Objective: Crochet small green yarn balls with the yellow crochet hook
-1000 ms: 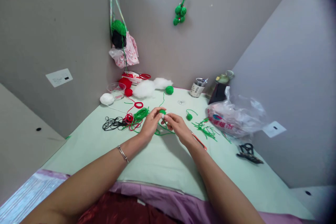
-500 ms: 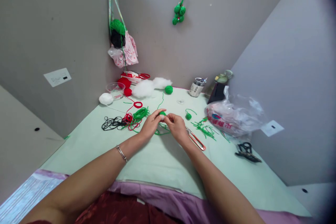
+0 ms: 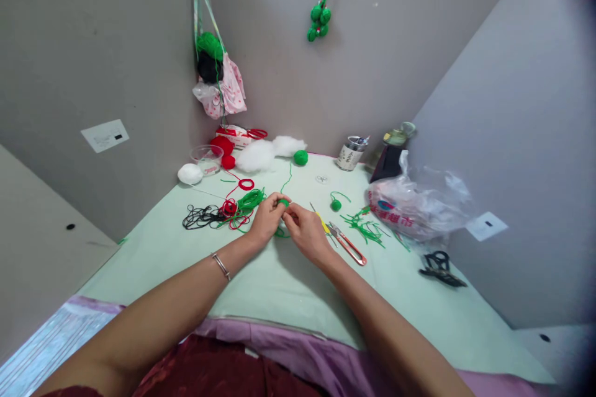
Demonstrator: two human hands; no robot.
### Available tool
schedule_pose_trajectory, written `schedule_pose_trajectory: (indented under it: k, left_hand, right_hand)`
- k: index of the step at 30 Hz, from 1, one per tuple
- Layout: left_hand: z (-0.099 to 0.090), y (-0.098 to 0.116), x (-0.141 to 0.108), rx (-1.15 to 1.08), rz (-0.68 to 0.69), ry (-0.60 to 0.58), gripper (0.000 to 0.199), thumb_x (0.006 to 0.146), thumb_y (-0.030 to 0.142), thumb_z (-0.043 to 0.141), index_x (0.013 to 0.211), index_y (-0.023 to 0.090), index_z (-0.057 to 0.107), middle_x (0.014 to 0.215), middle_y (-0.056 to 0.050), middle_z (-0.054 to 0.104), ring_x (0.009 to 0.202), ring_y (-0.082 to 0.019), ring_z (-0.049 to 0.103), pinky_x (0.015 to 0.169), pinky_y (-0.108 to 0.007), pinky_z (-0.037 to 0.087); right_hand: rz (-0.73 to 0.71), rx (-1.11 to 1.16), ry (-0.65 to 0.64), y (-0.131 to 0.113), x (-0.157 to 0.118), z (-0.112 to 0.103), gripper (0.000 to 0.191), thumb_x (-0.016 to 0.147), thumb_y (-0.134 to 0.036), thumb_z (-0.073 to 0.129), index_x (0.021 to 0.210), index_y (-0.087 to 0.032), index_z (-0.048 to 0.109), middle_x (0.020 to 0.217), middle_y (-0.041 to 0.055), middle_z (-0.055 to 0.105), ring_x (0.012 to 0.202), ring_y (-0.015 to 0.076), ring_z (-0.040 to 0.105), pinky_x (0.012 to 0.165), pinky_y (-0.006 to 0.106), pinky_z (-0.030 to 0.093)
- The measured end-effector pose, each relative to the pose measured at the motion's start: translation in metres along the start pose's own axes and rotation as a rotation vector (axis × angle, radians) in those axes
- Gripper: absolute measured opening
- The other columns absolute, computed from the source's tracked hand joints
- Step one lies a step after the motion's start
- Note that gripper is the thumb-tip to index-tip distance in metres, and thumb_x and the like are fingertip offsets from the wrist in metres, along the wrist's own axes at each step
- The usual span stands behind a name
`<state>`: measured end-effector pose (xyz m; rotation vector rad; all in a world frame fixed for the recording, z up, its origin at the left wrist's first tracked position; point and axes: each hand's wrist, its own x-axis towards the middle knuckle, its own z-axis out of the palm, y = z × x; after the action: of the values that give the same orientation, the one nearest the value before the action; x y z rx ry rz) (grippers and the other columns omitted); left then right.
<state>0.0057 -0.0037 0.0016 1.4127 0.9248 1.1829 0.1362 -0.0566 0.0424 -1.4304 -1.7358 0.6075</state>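
Note:
My left hand [image 3: 267, 220] is closed around a small green yarn piece [image 3: 283, 203] that looks like a crocheted ball, mostly covered by the fingers. Against its near side, my right hand [image 3: 305, 229] has thumb and fingers pinched together; what lies between those fingertips is hidden. A green strand runs from the piece back to a green yarn ball [image 3: 300, 157]. Just right of my right hand lie a yellow-handled crochet hook [image 3: 322, 223] and orange thread snips [image 3: 349, 245]. Left of my left hand is a tangle of green yarn [image 3: 250, 200].
White stuffing [image 3: 257, 156], red yarn [image 3: 222, 146] and a clear tub [image 3: 207, 160] stand at the back left. Green scraps [image 3: 365, 228], a plastic bag [image 3: 414, 205] and a black hair clip [image 3: 441, 268] lie to the right. A pen can [image 3: 351, 154] is at the back wall.
Both hands have shifted slightly left, and the right fingers now press on the green piece. White stuffing seen at the fingertips before is out of sight. The yellow-handled hook has come into view.

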Motion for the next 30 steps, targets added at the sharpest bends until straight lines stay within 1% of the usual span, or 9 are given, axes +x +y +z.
schedule_pose_trajectory:
  k: [3, 6, 11, 14, 17, 20, 23, 27, 30]
  left_hand:
    - [0.001, 0.0, 0.001, -0.026, -0.007, 0.001, 0.034, 0.1, 0.037, 0.066, 0.126, 0.016, 0.066, 0.123, -0.01, 0.069, 0.102, -0.024, 0.07, 0.087, -0.044, 0.061]
    - [0.003, 0.002, -0.001, -0.072, 0.001, -0.021, 0.031, 0.1, 0.037, 0.066, 0.121, 0.015, 0.067, 0.114, -0.008, 0.071, 0.095, -0.021, 0.07, 0.084, -0.042, 0.061]
    - [0.002, 0.007, -0.003, -0.135, 0.02, -0.082, 0.021, 0.096, 0.03, 0.068, 0.113, 0.016, 0.07, 0.1, -0.004, 0.073, 0.093, -0.019, 0.07, 0.092, -0.036, 0.058]
    - [-0.002, 0.004, 0.0, -0.127, 0.001, -0.124, 0.022, 0.096, 0.029, 0.069, 0.114, 0.015, 0.069, 0.1, -0.004, 0.073, 0.09, -0.019, 0.071, 0.09, -0.038, 0.06]
    - [-0.006, -0.003, 0.003, -0.083, -0.036, -0.153, 0.028, 0.098, 0.033, 0.069, 0.119, 0.015, 0.067, 0.109, -0.007, 0.072, 0.092, -0.02, 0.071, 0.084, -0.041, 0.061]
    - [-0.006, -0.01, 0.004, -0.035, -0.061, -0.149, 0.034, 0.1, 0.036, 0.067, 0.127, 0.016, 0.065, 0.122, -0.01, 0.069, 0.1, -0.023, 0.07, 0.085, -0.043, 0.062]
    - [-0.004, -0.012, 0.005, -0.003, -0.065, -0.13, 0.036, 0.1, 0.036, 0.067, 0.13, 0.017, 0.064, 0.127, -0.011, 0.068, 0.105, -0.024, 0.069, 0.088, -0.045, 0.061]
    - [-0.004, -0.007, 0.004, -0.004, -0.045, -0.122, 0.034, 0.1, 0.037, 0.066, 0.127, 0.016, 0.065, 0.123, -0.01, 0.069, 0.101, -0.023, 0.07, 0.085, -0.043, 0.062]
    - [-0.005, -0.001, 0.0, -0.034, -0.02, -0.131, 0.028, 0.099, 0.034, 0.067, 0.119, 0.015, 0.067, 0.109, -0.007, 0.071, 0.088, -0.019, 0.07, 0.079, -0.038, 0.061]
  right_hand:
    - [0.03, 0.026, 0.024, 0.005, 0.005, 0.003, 0.023, 0.086, -0.037, 0.054, 0.068, -0.023, 0.054, 0.059, -0.0039, 0.051, 0.058, 0.0142, 0.043, 0.059, 0.027, 0.031]
    - [0.076, 0.039, 0.052, 0.013, 0.011, 0.002, 0.03, 0.085, -0.044, 0.056, 0.065, -0.023, 0.053, 0.055, -0.0058, 0.045, 0.055, 0.0127, 0.038, 0.055, 0.026, 0.028]
    - [0.116, 0.023, 0.073, 0.02, 0.015, -0.005, 0.033, 0.084, -0.047, 0.058, 0.064, -0.022, 0.053, 0.055, -0.006, 0.045, 0.054, 0.012, 0.036, 0.054, 0.026, 0.026]
    - [0.11, -0.002, 0.045, 0.02, 0.015, -0.011, 0.031, 0.085, -0.046, 0.059, 0.064, -0.022, 0.055, 0.054, -0.0058, 0.046, 0.054, 0.0125, 0.037, 0.056, 0.027, 0.027]
    - [0.077, -0.024, -0.01, 0.016, 0.013, -0.016, 0.025, 0.086, -0.039, 0.058, 0.068, -0.022, 0.058, 0.053, -0.0056, 0.048, 0.055, 0.0134, 0.04, 0.058, 0.027, 0.028]
    - [0.057, -0.04, -0.047, 0.01, 0.009, -0.017, 0.019, 0.085, -0.031, 0.056, 0.069, -0.022, 0.06, 0.054, -0.0049, 0.05, 0.056, 0.0138, 0.041, 0.06, 0.027, 0.028]
    - [0.063, -0.041, -0.058, 0.003, 0.004, -0.013, 0.018, 0.083, -0.028, 0.056, 0.068, -0.022, 0.063, 0.055, -0.0041, 0.053, 0.056, 0.0136, 0.042, 0.059, 0.027, 0.028]
    - [0.094, -0.007, -0.055, 0.004, 0.004, -0.008, 0.021, 0.084, -0.033, 0.055, 0.069, -0.021, 0.064, 0.054, -0.0045, 0.052, 0.053, 0.0127, 0.039, 0.055, 0.026, 0.028]
    - [0.132, 0.003, -0.056, 0.013, 0.01, -0.008, 0.023, 0.082, -0.037, 0.057, 0.066, -0.021, 0.06, 0.052, -0.0054, 0.05, 0.052, 0.0119, 0.039, 0.053, 0.025, 0.027]
